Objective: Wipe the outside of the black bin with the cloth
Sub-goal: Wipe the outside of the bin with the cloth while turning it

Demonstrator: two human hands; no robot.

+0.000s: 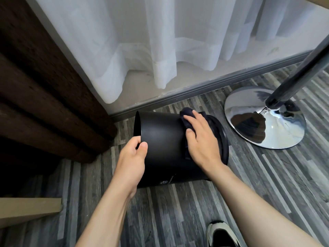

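— Bin (pixel 160 139): where is yours?
— On its side on the floor (pixel 178 220), near the skirting, beside the chrome base (pixel 265 118).
— Your hands?
— Your left hand (pixel 131 163) curls over the bin's edge, thumb outside. Your right hand (pixel 201 139) lies flat, fingers spread, pressing the cloth (pixel 187 113) against the bin's wall.

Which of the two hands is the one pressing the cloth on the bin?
The right hand: it lies flat on the dark cloth against the black bin wall. The left hand has no cloth; its grip is on the bin's open rim.
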